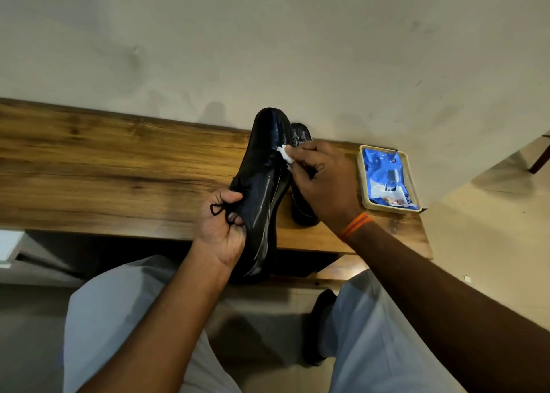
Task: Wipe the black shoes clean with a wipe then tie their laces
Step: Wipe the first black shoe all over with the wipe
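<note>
left hand (pixel 221 229) is gripping a tilted black shoe (pixel 263 190), exposing its side to the wipe (pixel 285 154) the right hand (pixel 323 181) is pinching.

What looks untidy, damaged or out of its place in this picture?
Little stands out. The loose black lace of the glossy black leather shoe hangs over the left hand. The right hand presses the white wipe on it.

Wooden table (pixel 119 166) against the wall, bearing one black shoe (pixel 300 211) and, right, a beige tray (pixel 363 181).
</note>
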